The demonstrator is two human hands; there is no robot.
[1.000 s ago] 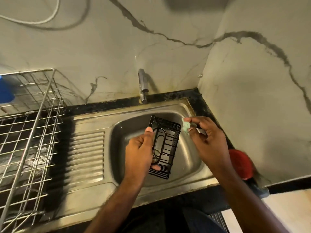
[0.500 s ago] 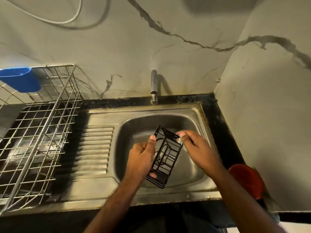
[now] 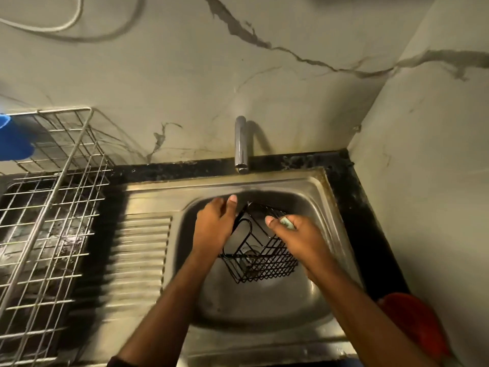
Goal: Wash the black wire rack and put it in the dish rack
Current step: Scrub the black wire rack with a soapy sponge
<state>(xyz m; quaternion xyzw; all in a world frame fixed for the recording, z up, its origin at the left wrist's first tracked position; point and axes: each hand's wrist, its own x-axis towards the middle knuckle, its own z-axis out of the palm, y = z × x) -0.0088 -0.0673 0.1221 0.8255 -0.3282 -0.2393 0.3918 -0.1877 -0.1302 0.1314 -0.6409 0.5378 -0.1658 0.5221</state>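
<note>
The black wire rack [image 3: 260,256] hangs over the steel sink basin [image 3: 264,308], tilted with its mesh side toward me. My left hand [image 3: 215,225] grips its left edge, thumb up near the top corner. My right hand [image 3: 293,234] presses on the rack's right side and pinches a small pale green scrubber [image 3: 287,223] between its fingers. The silver wire dish rack [image 3: 50,213] stands at the left on the counter, apart from both hands.
A chrome tap [image 3: 240,144] sticks out of the marble wall just behind the basin; no water shows. A ribbed drainboard [image 3: 143,250] lies between sink and dish rack. A blue container [image 3: 13,140] sits at the dish rack's far corner. A red object [image 3: 415,321] lies at the right counter edge.
The black rack has been turned from nearly upright to a flatter tilt with its mesh side down. My right hand with the scrubber has moved onto the rack's right side.
</note>
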